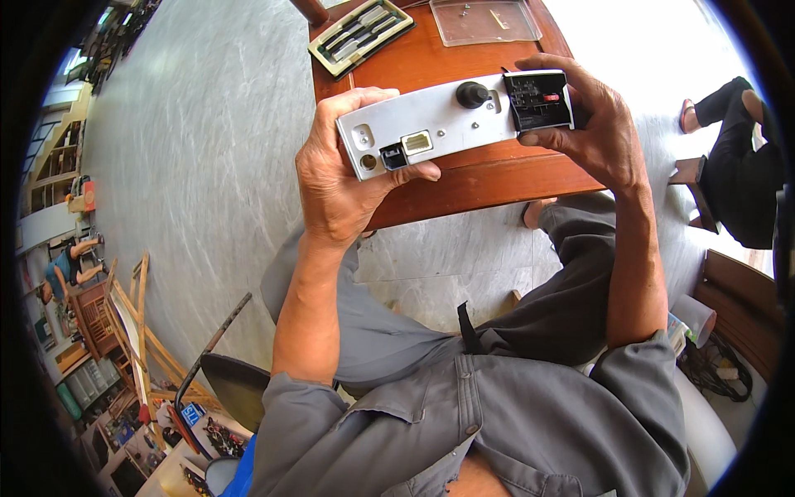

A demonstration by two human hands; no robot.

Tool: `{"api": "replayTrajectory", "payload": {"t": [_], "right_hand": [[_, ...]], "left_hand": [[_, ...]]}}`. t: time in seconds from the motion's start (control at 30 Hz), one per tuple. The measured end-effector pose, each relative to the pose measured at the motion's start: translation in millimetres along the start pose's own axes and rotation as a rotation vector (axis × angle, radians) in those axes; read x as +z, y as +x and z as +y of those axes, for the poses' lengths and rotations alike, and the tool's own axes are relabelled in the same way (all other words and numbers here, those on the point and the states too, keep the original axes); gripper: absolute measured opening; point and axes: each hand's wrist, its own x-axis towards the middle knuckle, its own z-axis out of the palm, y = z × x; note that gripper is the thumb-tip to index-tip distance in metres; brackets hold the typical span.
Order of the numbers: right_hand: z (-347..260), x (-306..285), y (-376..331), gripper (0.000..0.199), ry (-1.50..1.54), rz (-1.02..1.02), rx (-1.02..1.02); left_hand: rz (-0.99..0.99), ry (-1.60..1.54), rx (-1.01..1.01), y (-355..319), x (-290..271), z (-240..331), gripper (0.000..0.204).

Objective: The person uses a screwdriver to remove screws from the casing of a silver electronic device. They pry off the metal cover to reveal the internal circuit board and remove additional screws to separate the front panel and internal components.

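A long silver-grey electronic device housing (447,116) is held up in front of me, above the near part of the wooden table. Its face carries a black round knob or plug, a white connector socket, a black socket and small screws. My left hand (335,170) is closed around its left end, with the thumb along the lower edge. At the other end sits a black box-like part (538,112) with a small red piece inside. My right hand (609,128) grips that end, thumb below and fingers above. Whether the black part is fixed to the housing I cannot tell.
On the reddish-brown table (497,178) lie a cream tray (361,37) of slim tools and a clear plastic tray (484,23) with a few small parts. Another person (741,166) sits at the right. Wooden frames (141,331) and a chair stand at the left.
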Motion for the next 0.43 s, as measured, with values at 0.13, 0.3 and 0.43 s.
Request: {"api": "replayTrajectory", "payload": {"t": [0.13,0.3,0.43], "right_hand": [[1.2,0.5,-1.2,0.075,0.027,0.019,-0.020],[-4.4,-2.2,-1.4,0.076,-0.027,0.021,-0.012],[-3.7,-4.3,-3.7,0.079,-0.067,0.028,-0.018]], "left_hand": [[-0.011,-0.002,-0.020,2.5,0.0,3.8,0.071],[-0.015,0.018,-0.022,4.0,-0.8,2.1,0.072],[-0.019,-0.013,-0.042,3.9,-0.7,-0.6,0.074]]}}
